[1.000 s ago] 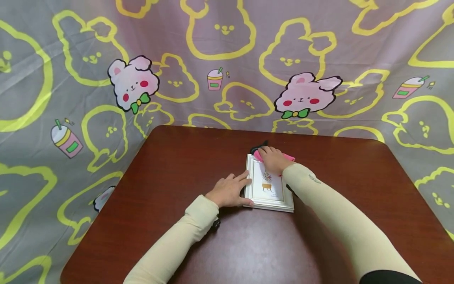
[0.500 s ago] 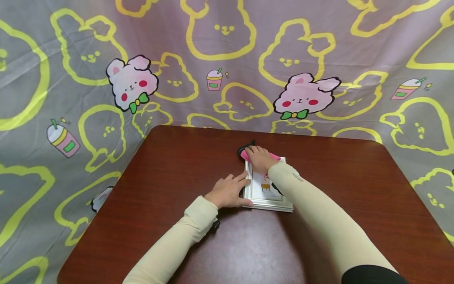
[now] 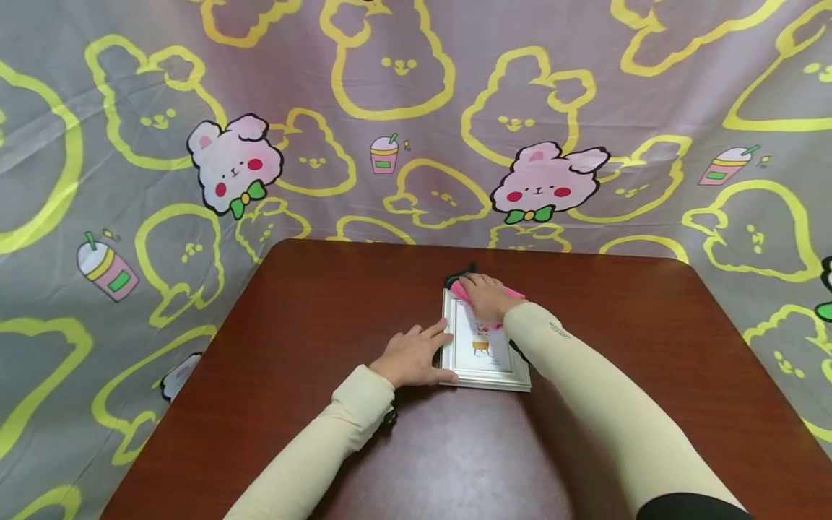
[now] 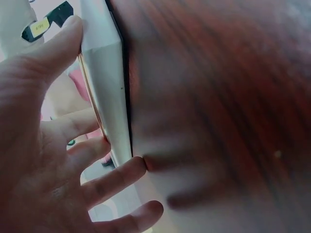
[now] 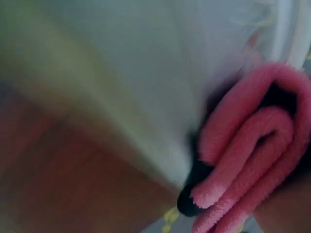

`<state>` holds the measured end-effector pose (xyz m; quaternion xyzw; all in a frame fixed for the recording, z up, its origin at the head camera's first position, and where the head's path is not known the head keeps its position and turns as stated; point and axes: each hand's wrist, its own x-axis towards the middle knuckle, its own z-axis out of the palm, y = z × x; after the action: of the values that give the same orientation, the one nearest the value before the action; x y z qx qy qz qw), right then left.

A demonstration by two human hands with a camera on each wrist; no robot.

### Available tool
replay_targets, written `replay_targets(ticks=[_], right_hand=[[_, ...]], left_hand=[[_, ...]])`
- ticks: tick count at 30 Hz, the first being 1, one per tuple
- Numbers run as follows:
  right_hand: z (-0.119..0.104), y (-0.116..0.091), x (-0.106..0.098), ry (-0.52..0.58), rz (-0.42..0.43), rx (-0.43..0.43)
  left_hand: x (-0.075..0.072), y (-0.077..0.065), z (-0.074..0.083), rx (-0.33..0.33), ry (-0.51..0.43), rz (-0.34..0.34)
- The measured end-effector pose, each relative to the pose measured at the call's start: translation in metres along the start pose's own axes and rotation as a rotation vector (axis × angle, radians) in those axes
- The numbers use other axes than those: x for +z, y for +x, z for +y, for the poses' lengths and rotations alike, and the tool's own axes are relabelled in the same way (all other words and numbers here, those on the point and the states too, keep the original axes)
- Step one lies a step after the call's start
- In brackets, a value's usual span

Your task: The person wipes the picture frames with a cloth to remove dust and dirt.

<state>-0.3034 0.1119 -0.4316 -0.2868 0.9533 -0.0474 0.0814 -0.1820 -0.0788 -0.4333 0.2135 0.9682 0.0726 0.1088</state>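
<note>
A white picture frame (image 3: 489, 380) lies flat on the table, its print showing an orange pot with flowers. My left hand (image 3: 411, 356) rests at the frame's left edge, fingers spread and fairly straight, thumb on the near left corner. In the left wrist view the fingertips touch the side of the frame (image 4: 108, 92). Over the far part of the glass, my right hand (image 3: 489, 297) holds a folded pink fluffy cloth (image 5: 252, 141) with black parts against the frame. Its palm hides most of the cloth in the head view; the right wrist view hides the fingers.
The brown wooden table (image 3: 325, 310) extends around the frame on all sides. Behind and beside it hangs a curtain (image 3: 305, 209) printed with yellow outlines and rabbit faces. Pale sleeves cover both forearms.
My right hand moved left with the cloth across the far part of the frame, then slightly back right. The left hand has stayed against the frame; the head view tilted a little.
</note>
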Motion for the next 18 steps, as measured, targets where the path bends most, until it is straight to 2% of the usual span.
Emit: replay_targets(ticks=[6,11,18], right_hand=[[0.025,-0.018,-0.005,-0.008,-0.059,0.07],[0.043,-0.032,-0.009,0.015,-0.092,0.088],[0.045,-0.035,-0.01,0.07,-0.124,0.111]], left_hand=[[0.0,-0.002,-0.001,0.001,-0.012,0.01],[0.001,-0.001,-0.001,0.003,-0.019,0.012],[0.001,0.0,0.0,0.007,-0.028,0.005]])
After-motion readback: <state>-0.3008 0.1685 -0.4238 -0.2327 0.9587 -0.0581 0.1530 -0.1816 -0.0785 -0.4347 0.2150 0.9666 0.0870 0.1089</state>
